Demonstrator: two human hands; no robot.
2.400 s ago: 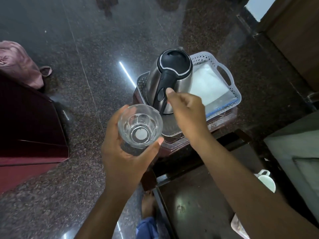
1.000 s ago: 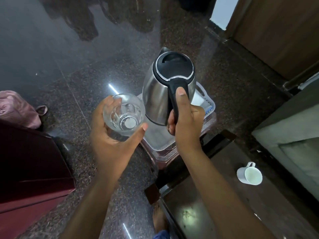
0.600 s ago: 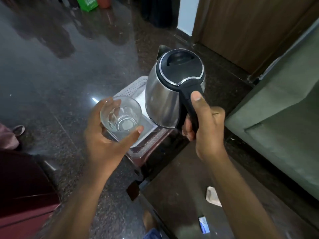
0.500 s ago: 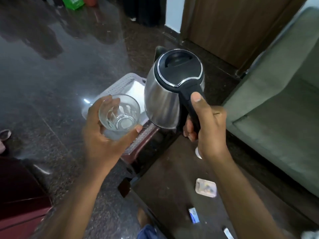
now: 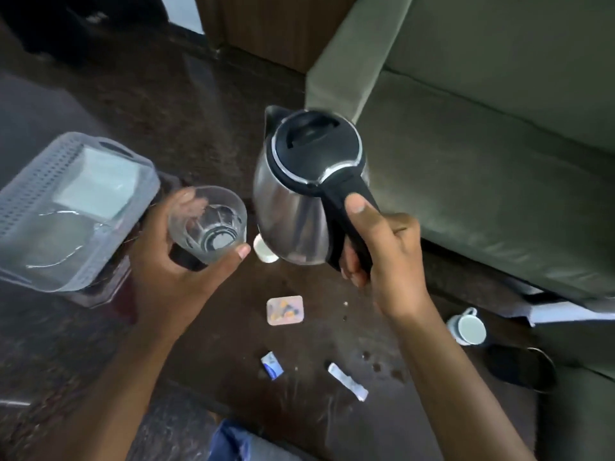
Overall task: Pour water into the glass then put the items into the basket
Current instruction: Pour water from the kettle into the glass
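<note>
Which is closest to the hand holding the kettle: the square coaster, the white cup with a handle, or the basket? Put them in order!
From the right hand:
1. Square coaster, just below and to its left on the table.
2. White cup, lower right, by the sofa.
3. Basket, far left, past the glass.

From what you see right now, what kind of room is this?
Probably a living room at home: a green sofa stands beside a low dark table bearing a white cup, and a wooden door shows behind.
</note>
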